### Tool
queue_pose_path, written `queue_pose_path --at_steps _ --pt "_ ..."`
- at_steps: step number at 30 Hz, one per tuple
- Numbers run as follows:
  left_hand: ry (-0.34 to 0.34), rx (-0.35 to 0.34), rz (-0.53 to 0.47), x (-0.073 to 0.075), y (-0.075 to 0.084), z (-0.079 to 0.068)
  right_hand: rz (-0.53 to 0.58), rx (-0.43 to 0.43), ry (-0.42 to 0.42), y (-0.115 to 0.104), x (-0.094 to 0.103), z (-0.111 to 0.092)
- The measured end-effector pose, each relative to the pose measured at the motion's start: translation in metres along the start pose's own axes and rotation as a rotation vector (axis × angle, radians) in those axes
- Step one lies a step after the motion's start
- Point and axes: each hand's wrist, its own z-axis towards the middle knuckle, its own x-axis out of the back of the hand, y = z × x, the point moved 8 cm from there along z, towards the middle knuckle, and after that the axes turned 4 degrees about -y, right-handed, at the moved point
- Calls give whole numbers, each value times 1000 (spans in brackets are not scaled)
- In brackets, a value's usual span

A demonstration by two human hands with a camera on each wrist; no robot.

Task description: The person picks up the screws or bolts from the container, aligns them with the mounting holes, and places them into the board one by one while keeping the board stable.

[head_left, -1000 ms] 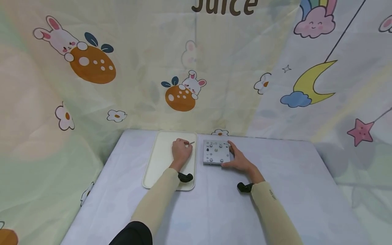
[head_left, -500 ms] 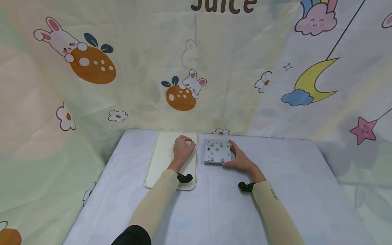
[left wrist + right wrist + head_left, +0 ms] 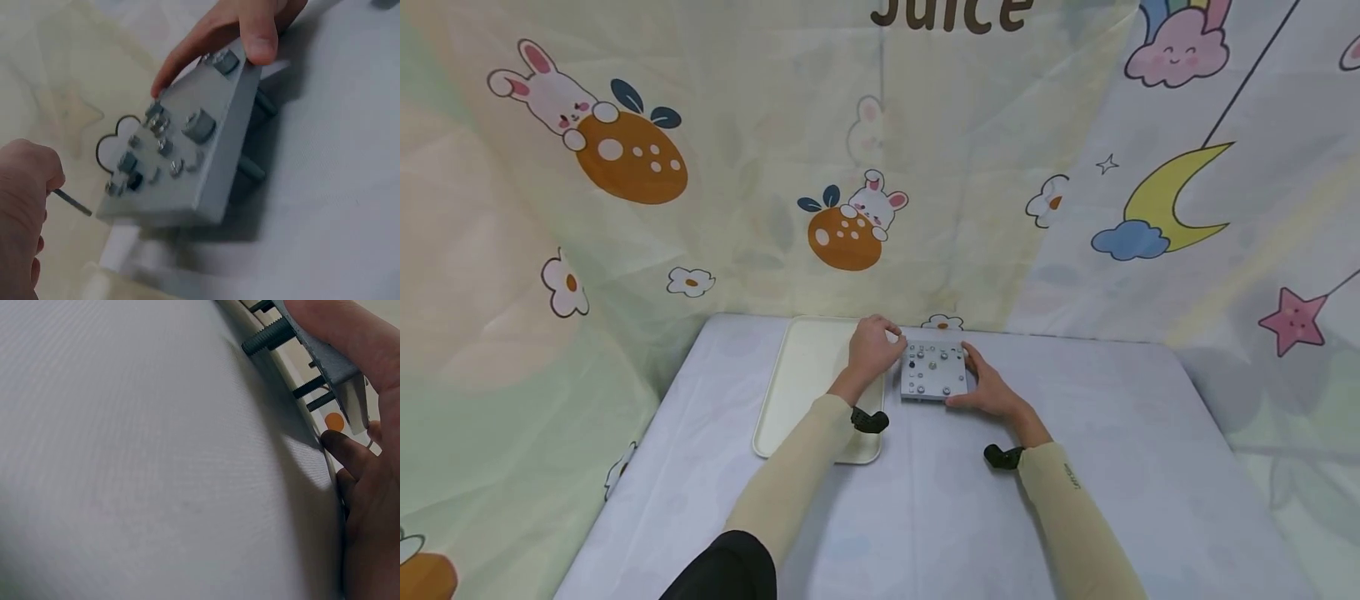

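Note:
A grey metal plate [image 3: 932, 379] studded with bolts and nuts lies on the table. Threaded bolt shanks [image 3: 270, 336] stick out below it in the right wrist view. My right hand [image 3: 992, 392] grips its right side, thumb at the near edge and fingers at the far corner. My left hand [image 3: 872, 350] is at the plate's far left corner, fingers curled round a thin dark metal rod [image 3: 74, 203]. In the left wrist view the rod's free end points at that corner, close beside a small bolt; its other end is hidden in the hand.
A cream tray [image 3: 797, 408] lies left of the plate, partly beneath the left forearm. White cloth covers the table [image 3: 955, 517]. A printed fabric backdrop [image 3: 737, 167] hangs right behind the table's far edge.
My left hand, with the rod, has moved right from over the tray to the plate's far left corner. The right hand keeps its grip on the plate.

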Motion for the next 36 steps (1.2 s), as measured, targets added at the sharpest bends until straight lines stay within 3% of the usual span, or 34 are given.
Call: queue_pose_path --at_steps 10,21,28,36 --pt "-142 -95 -4 -30 45 15 7 -50 11 15 -1 -7" --pt "-172 -158 -16 -40 74 29 49 13 1 1 3 -1" --pt "-243 -101 -71 -59 74 31 49 26 1 1 3 2" --pt "-222 -50 -58 -67 73 29 61 31 -1 6 3 2"
